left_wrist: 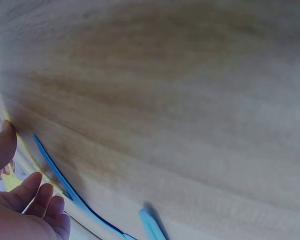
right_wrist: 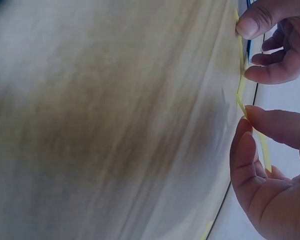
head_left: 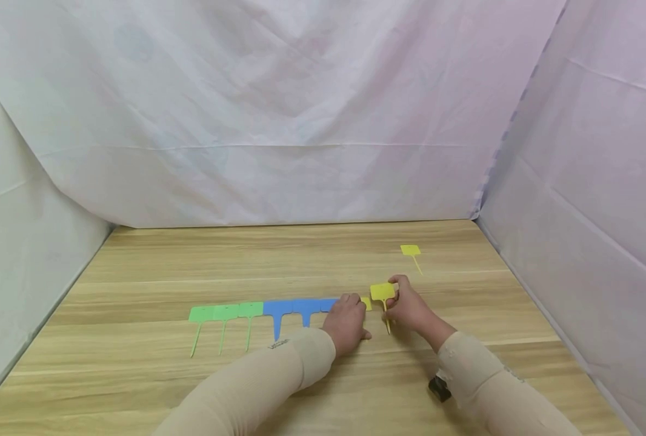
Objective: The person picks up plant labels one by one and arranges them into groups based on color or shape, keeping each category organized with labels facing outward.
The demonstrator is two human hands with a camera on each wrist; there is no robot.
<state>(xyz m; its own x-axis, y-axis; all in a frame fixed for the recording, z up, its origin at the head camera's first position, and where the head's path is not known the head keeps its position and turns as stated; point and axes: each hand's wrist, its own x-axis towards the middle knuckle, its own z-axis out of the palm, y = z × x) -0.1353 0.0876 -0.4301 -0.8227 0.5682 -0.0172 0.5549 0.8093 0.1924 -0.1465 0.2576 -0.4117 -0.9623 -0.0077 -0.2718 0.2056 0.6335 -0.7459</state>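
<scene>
A row of T-shaped plastic plant labels lies across the table, with three green labels (head_left: 226,312) at the left end and blue labels (head_left: 277,307) beside them. Over the row's right end is my left hand (head_left: 346,324); its thumb and fingertips touch a flat yellow plant label (head_left: 367,304), mostly hidden by the hand. Just to the right, my right hand (head_left: 412,310) holds another yellow plant label (head_left: 382,292) by its side and stem, head up and stem toward me. In the right wrist view, this label's edge (right_wrist: 266,150) shows between thumb and fingers.
One more yellow plant label (head_left: 410,250) lies farther back on the right. White cloth (head_left: 301,181) hangs behind the wood-grain table (head_left: 154,260) and along both sides. A small black object (head_left: 439,389) shows beneath the right sleeve.
</scene>
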